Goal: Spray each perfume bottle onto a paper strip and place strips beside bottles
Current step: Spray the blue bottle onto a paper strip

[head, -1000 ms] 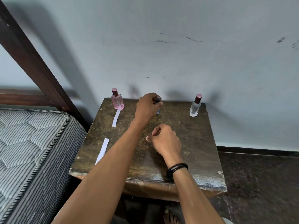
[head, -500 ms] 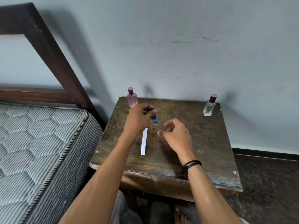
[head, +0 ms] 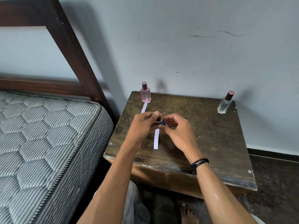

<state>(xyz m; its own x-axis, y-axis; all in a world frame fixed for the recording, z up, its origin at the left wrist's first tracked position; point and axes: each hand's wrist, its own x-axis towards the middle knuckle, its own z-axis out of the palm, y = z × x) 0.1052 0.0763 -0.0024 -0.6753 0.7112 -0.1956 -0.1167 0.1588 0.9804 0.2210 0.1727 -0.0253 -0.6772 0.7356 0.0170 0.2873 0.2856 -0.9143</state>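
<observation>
"Blue glass, is it, that thing they've got hold of?"

"Yes, a small blue bottle (head: 162,123) with a dark top, caught right between the two hands above the table (head: 210,143). The left hand (head: 142,125) has its fingers curled round the capped end. The right hand (head: 178,131) pinches the blue end with thumb and forefinger, its other fingers loosely bent."

"And the paper?"

"One white paper strip (head: 156,139) runs from just under the fingers back towards the person. I can't tell whether it hangs from the left hand or lies flat on the wood. A second strip (head: 144,108) shows just beyond the left hand's knuckles, its far end at the foot of the pink bottle (head: 145,95)."

"So the pink one is standing?"

"Upright, capped, beyond the left hand near the wall (head: 194,54). The clear bottle (head: 224,105) stands upright too, well off beyond and to the right of the right hand, at the far corner, and I see no strip by it."

"What else is round them?"

"A black wristband (head: 199,164) on the right wrist. Out to the left of the left arm, a striped mattress (head: 48,135) in a dark wooden bed frame (head: 72,46). Beneath the right forearm, down on the floor, a bare foot (head: 187,212)."
</observation>
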